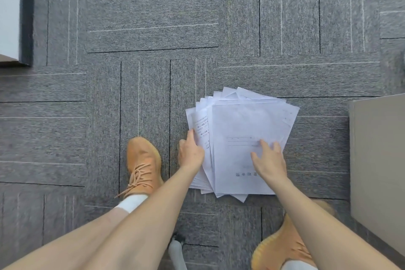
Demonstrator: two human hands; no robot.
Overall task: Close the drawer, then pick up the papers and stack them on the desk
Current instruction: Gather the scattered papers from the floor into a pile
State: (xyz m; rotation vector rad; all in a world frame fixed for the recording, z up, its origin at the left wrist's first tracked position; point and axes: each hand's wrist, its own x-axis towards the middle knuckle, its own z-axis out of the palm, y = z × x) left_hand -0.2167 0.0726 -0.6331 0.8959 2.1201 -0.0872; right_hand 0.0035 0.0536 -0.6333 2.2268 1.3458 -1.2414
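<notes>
A fanned pile of white printed papers (243, 125) lies on the grey carpet in front of me. My left hand (190, 153) grips the pile's left edge, thumb over the sheets and fingers curled beneath. My right hand (268, 159) lies flat on the top sheet with its fingers spread, pressing down near the pile's lower right. No drawer can be seen in this view.
A grey cabinet or desk side (379, 160) stands at the right edge. My two orange shoes (143, 164) (285, 247) flank the pile. A white panel with a dark edge (13, 11) sits at the far left. A chair-base leg (177, 252) shows at the bottom.
</notes>
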